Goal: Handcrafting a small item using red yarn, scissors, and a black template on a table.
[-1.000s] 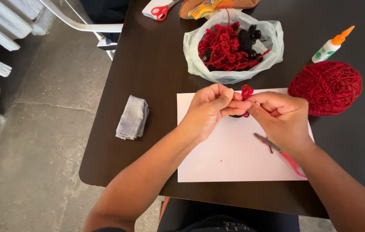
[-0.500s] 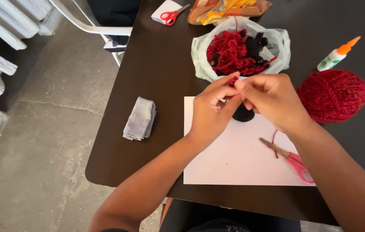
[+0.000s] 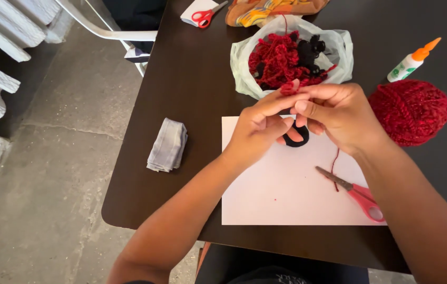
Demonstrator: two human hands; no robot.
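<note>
My left hand (image 3: 257,129) and my right hand (image 3: 336,115) meet above a white sheet of paper (image 3: 286,189). Between their fingertips they pinch a small tuft of red yarn (image 3: 288,88). Under the hands a black ring-shaped piece (image 3: 296,141) lies partly hidden. A thin red strand (image 3: 334,168) hangs from my right hand down to the paper. Red-handled scissors (image 3: 358,194) lie on the paper close to my right forearm.
A plastic bag (image 3: 244,50) of red and black yarn pieces sits behind the hands. A red yarn ball (image 3: 410,111) and a glue bottle (image 3: 412,60) are at right. A folded grey cloth (image 3: 168,145) lies at left; second scissors (image 3: 205,14) at the far edge.
The hands have lifted the red yarn piece and shifted toward the bag. The black ring now shows beneath them. The camera view has tilted slightly.
</note>
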